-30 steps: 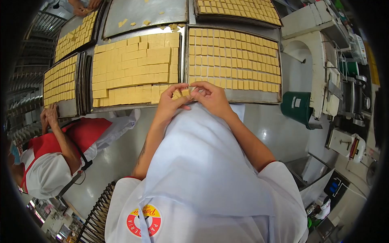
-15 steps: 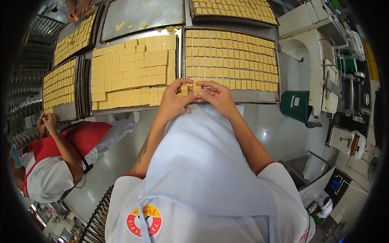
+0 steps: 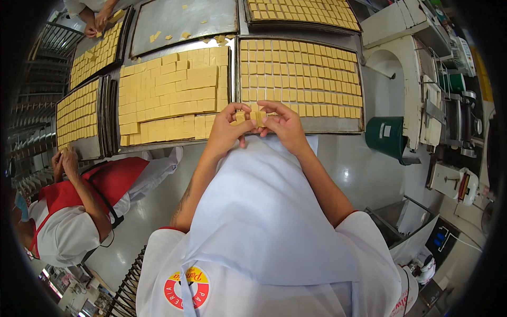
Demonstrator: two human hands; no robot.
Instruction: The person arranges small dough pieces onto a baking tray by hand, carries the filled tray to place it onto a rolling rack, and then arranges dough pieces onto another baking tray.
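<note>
The block stack lies between the left tray and the right tray. Pieces lie in rows on the right tray. Behind the block stack, the rear tray carries scraps. The bucket is right of the right tray.

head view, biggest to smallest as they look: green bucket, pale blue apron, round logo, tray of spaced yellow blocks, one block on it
1. Pale blue apron
2. Tray of spaced yellow blocks
3. Green bucket and round logo: too alike to rank
4. One yellow block
</note>
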